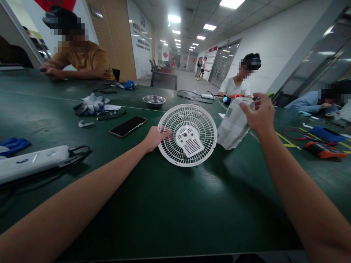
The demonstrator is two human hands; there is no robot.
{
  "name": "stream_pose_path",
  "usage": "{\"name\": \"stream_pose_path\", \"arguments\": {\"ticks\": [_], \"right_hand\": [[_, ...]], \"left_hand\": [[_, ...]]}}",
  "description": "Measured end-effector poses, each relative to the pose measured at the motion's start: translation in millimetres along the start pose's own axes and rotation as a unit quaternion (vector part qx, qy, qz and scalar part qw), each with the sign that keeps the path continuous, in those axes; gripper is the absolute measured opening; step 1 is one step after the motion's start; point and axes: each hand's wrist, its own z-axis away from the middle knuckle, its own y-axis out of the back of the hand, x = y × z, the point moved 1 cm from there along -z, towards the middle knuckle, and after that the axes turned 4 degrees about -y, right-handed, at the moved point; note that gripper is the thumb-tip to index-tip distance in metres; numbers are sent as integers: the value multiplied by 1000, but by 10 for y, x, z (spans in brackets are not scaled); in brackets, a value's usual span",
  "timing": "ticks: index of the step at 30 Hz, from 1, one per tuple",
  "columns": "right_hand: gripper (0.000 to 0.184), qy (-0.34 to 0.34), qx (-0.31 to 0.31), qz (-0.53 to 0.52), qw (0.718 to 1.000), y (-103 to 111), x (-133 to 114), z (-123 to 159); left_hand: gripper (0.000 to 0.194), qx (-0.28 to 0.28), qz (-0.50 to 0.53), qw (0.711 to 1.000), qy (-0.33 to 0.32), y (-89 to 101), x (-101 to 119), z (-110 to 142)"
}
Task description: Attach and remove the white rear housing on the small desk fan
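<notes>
My left hand (pixel 156 138) is closed on the left rim of a round white fan grille (pixel 207 135), its thumb lying over the slats. The grille is tilted up toward me and shows a slotted plate at its centre. Off to the right, my right hand (pixel 260 113) grips the upper end of a white plastic housing (pixel 233 128) with rounded edges. The housing leans to one side, its lower end close to the grille's right rim. Whether it touches the table I cannot tell.
On the green table (pixel 175 212) lie a phone (pixel 128 126), a metal bowl (pixel 154 100), gloves (pixel 91 105) and a long white device (pixel 35 162) at left. An orange multimeter (pixel 325 149) with leads lies at right. A power strip (pixel 207 96) and several seated people are farther back.
</notes>
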Motion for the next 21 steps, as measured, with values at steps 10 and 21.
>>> {"name": "stream_pose_path", "arguments": {"ticks": [10, 21], "right_hand": [[135, 8, -285, 55, 957, 129, 255, -92], [129, -14, -254, 48, 966, 176, 169, -52]], "left_hand": [[10, 0, 0, 1000, -7, -17, 14, 10], [10, 1, -6, 1000, -10, -33, 61, 47]]}}
